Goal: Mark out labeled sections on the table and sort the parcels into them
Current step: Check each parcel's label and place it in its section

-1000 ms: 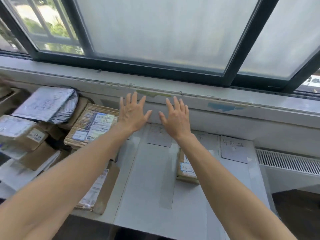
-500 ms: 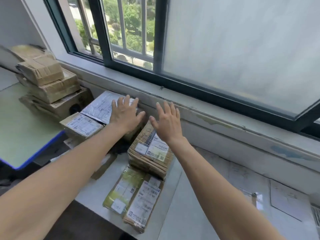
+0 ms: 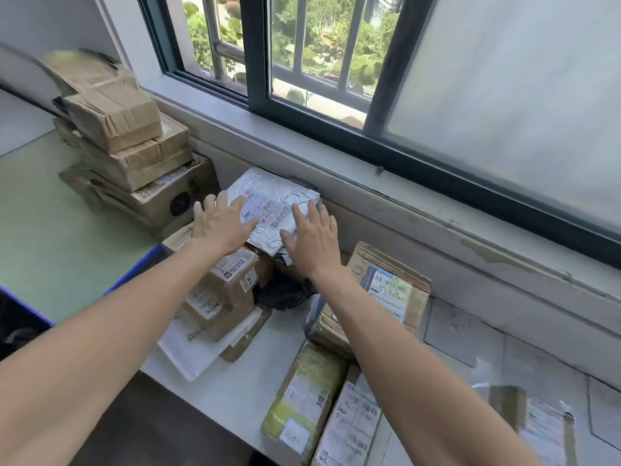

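A crinkled grey plastic mailer (image 3: pixel 274 205) with a printed label lies on top of the parcel pile against the wall under the window. My left hand (image 3: pixel 220 225) lies flat on its left edge with fingers spread. My right hand (image 3: pixel 311 235) rests with straight fingers on its right side. Under them sit brown cardboard parcels (image 3: pixel 228 280) and a black bag (image 3: pixel 284 292). A corrugated parcel (image 3: pixel 389 285) lies to the right. Taped section labels (image 3: pixel 460 331) show on the white table (image 3: pixel 215 391) at the right.
A stack of taped brown boxes (image 3: pixel 124 146) stands on a green desk (image 3: pixel 43 210) at the left. Two flat parcels (image 3: pixel 322 412) lie near the table's front edge, another (image 3: pixel 537 428) at the far right. The window sill (image 3: pixel 369 169) runs behind the pile.
My view and both hands have swung left from the labelled sections to the parcel pile. Both hands have come down onto the grey mailer.
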A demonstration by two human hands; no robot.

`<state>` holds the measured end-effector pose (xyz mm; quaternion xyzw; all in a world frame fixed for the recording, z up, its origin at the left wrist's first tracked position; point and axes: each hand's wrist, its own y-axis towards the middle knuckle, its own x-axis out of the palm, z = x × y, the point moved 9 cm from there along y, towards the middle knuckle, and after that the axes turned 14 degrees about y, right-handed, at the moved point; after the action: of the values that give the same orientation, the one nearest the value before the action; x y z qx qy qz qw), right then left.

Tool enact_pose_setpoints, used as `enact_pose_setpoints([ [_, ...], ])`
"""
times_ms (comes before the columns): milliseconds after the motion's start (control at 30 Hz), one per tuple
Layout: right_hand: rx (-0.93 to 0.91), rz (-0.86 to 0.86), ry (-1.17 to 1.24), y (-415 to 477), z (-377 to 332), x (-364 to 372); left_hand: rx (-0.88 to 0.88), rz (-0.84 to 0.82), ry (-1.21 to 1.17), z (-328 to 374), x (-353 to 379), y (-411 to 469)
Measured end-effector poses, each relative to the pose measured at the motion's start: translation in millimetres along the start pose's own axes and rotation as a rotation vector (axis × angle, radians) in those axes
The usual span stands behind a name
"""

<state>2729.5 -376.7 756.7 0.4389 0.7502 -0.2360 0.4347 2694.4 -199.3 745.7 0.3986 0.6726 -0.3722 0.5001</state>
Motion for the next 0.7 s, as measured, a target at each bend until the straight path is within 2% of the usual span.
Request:
enact_pose_setpoints([
  [200,0.074,-0.029,-0.039,14,9,26,0.010,-0.040,0.035,-7,21,19],
  [367,0.156,-0.020,0.032,24,14,39,-0.047,-0.129,-0.066,-18,39,39],
  [600,0.448,0.156,0.453,28,36,35,-0.154,-0.237,-0.288,-34,61,59],
  [700,0.532,0.224,0.695,26,43,32,-0.173,-0.197,-0.359,-36,56,64],
])
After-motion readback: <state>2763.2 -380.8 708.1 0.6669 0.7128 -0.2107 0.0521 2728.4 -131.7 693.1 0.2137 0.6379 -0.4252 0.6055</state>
